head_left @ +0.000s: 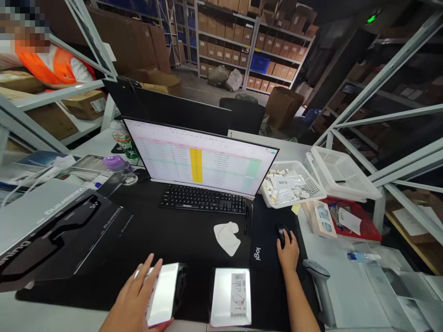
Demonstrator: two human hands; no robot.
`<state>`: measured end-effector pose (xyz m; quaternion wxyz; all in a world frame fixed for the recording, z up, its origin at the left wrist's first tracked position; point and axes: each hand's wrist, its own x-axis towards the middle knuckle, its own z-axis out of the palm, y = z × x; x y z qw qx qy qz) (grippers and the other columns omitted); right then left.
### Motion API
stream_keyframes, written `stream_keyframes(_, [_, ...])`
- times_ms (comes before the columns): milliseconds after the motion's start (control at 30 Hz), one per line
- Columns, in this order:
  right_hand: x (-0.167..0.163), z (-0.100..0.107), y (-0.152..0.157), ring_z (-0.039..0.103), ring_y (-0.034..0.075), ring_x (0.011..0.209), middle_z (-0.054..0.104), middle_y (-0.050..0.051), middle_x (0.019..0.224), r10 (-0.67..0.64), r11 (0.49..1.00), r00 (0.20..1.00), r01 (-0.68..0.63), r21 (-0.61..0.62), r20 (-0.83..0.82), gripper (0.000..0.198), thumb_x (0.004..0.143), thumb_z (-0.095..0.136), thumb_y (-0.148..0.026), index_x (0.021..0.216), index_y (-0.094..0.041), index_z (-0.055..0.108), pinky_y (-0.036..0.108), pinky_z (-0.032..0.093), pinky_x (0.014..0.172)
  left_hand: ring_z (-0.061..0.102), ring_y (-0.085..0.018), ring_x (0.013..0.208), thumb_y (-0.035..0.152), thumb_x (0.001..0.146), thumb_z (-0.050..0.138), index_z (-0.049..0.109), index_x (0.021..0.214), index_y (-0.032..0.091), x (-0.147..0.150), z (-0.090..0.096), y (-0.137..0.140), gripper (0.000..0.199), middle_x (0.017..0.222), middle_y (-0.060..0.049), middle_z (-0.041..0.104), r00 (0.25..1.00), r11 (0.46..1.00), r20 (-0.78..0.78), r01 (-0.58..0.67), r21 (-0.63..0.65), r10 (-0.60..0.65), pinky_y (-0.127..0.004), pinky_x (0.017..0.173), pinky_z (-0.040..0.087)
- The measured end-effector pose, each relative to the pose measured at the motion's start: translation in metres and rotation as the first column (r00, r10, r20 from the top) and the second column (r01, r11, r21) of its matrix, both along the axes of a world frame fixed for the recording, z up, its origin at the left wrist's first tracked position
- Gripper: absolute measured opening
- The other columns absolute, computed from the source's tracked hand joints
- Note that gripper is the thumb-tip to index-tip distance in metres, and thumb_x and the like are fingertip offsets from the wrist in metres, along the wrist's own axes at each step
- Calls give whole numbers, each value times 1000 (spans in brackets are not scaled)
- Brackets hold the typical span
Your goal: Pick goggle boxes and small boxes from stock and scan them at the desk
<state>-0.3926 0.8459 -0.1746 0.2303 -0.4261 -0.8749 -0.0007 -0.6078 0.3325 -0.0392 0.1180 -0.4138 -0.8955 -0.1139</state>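
Note:
My left hand (136,295) spans a small white box (166,293) with a dark side, at the near edge of the black desk mat (145,240). Its fingers stretch along the box's left side and the thumb lies at the near edge. A second white box (230,297), carrying a printed label with a picture of glasses, lies flat to the right. My right hand (288,253) rests over a black computer mouse (283,234) on the mat. Between the hands and the keyboard (204,199) lies a crumpled white cloth or paper (227,237). Behind the keyboard stands a monitor (166,152) showing a spreadsheet.
A grey barcode scanner (321,286) stands right of my forearm. White baskets (313,182), one with small packets, and a red tray (367,223) sit at the right. A large black-and-grey box (65,240) and a purple-lidded bottle (116,163) are left. Someone in an orange vest (51,62) is beyond.

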Motion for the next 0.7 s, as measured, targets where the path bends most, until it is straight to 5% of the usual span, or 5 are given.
stream_keyframes(400, [-2,-2,11,61,38,120,55,23,144,88,994,996,-86,63,-34,54,98,45,-47,134,-14,69,51,55,94,55,-42,137,36,48,93,18,166,22,8,19,3,141,163,-19,43,996,998,52,-66,-25,67,-49,104,57])
stream_keyframes(700, [2,-14,17,63,35,109,62,20,134,114,985,993,-108,134,-39,50,93,52,-44,130,-16,71,51,52,93,51,-41,142,37,52,93,15,167,25,13,22,2,139,168,-15,39,988,995,121,-93,-31,96,-48,104,58])
